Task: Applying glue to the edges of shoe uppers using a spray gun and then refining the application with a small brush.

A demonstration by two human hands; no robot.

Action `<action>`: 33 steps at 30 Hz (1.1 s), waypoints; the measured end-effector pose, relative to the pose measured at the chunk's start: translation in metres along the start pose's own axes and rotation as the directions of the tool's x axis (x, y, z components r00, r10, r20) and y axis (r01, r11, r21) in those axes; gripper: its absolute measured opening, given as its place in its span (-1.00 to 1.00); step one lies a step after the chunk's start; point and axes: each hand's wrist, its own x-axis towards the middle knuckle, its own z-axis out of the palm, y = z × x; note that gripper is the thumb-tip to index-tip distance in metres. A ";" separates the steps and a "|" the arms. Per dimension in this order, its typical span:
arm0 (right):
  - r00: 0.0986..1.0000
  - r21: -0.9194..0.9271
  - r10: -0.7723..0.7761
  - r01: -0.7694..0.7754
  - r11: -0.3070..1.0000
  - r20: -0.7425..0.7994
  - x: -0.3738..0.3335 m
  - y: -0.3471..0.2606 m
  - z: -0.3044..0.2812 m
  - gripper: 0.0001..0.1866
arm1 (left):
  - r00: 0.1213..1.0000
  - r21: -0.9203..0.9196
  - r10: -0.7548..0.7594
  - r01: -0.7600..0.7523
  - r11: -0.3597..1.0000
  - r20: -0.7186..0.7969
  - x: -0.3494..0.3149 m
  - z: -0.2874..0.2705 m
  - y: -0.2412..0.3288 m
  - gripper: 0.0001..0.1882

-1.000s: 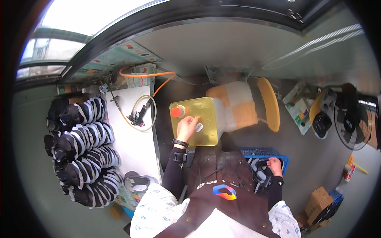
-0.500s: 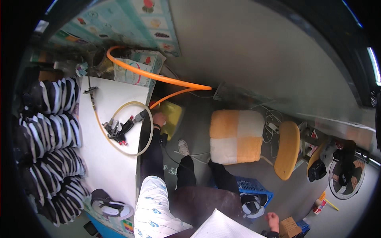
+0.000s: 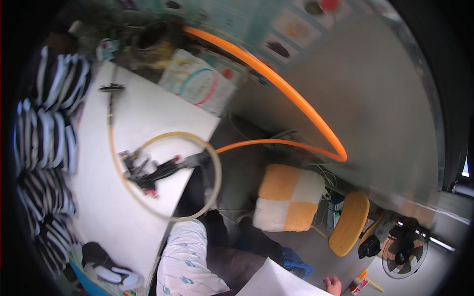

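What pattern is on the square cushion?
The cushion has orange and off-white checks, seen best in the head view.

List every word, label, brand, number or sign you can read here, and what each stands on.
No word or number reads clearly in this view.
Wall poster: pictures show, but any lettering is too blurred.
White sheet with a coloured ring print: too blurred to read.
White sleeve: blue marks, too blurred.
Small red packet: too small.

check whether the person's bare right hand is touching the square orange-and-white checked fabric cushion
Apart. The head view shows the bare right hand near the lower edge, with grey floor between it and the square orange-and-white checked cushion.
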 end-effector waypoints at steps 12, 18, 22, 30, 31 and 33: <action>0.893 0.184 -0.436 0.449 0.874 -0.109 -0.074 -0.290 -0.039 -0.81 | 0.936 -0.842 0.341 -0.252 0.476 -0.087 -0.398 -0.457 0.107 -0.77; 0.877 0.176 -0.472 0.480 0.860 -0.084 -0.081 -0.303 -0.020 -0.74 | 0.857 -0.231 -0.319 0.242 0.942 -0.405 -0.169 -0.459 -0.090 -0.40; 0.892 0.217 -0.444 0.452 0.865 -0.085 -0.079 -0.286 -0.010 -0.75 | 0.909 -0.169 -0.213 0.162 0.972 -0.358 -0.128 -0.449 -0.089 -0.59; 0.867 0.144 -0.482 0.496 0.856 -0.124 -0.020 -0.298 -0.010 -0.76 | 0.845 -0.219 0.007 -0.147 0.965 -0.535 -0.175 -0.522 -0.071 -0.75; 0.866 0.149 -0.489 0.500 0.853 -0.103 -0.014 -0.308 -0.010 -0.73 | 0.863 -0.214 0.017 -0.144 0.966 -0.505 -0.193 -0.546 -0.054 -0.76; 0.859 0.207 -0.507 0.509 0.836 -0.065 0.005 -0.332 -0.008 -0.72 | 0.875 -0.089 0.154 -0.218 0.972 -0.460 -0.218 -0.595 -0.027 -0.75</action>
